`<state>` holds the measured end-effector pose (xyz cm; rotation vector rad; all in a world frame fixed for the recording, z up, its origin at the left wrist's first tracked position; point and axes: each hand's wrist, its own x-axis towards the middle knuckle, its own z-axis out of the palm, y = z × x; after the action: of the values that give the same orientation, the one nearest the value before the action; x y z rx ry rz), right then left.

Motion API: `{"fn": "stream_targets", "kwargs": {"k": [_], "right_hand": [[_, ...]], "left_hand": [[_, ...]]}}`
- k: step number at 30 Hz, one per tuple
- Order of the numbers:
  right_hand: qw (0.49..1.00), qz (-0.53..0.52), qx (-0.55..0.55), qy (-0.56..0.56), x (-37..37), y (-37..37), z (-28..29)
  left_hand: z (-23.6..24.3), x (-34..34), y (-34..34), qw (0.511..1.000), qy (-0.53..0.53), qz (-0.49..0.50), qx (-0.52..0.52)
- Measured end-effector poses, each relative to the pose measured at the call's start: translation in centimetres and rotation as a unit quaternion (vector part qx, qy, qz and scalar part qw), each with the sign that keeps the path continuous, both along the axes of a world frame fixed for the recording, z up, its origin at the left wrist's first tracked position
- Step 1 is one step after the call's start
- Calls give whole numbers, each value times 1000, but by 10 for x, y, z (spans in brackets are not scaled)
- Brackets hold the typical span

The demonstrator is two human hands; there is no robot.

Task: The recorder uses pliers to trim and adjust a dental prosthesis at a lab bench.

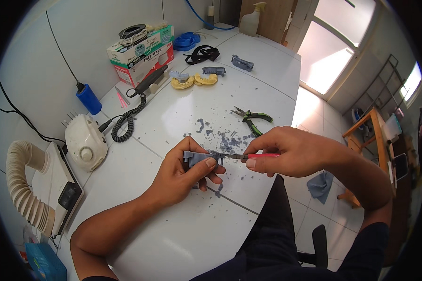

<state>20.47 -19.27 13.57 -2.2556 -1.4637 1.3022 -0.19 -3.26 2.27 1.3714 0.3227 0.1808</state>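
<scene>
Left hand [179,172]: we have thumb and fingers clamped on the grey-blue piece [195,159], its left end jutting past our grip.
Right hand [293,151]: closed on the red-handled tool [263,155] — its tip meets the piece's right end.
Crumbs [230,142]: scattered just beyond and around our hands.
Pliers [251,119]: just beyond our right hand.
Table edge: passes behind our right hand — floor tiles [309,136] show past it.
Open room: bare white table [122,180] left of our left hand.
</scene>
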Motion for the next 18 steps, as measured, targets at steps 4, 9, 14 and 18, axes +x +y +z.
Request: {"fn": "stream_targets", "kwargs": {"k": [4,9,14,18], "right_hand": [[1000,-7,-17,-16,-3,1,2],[1000,3,-9,-28,-3,1,-3],[995,36,6,-90,-9,3,-4],[995,28,-3,-92,-16,5,-2]], "left_hand": [[-1,0,-1,1000,-3,-9,12],[-4,0,-4,1000,-10,-12,25],[-12,1,-8,997,-42,-4,62],[-10,-1,-13,994,-31,2,105]]}}
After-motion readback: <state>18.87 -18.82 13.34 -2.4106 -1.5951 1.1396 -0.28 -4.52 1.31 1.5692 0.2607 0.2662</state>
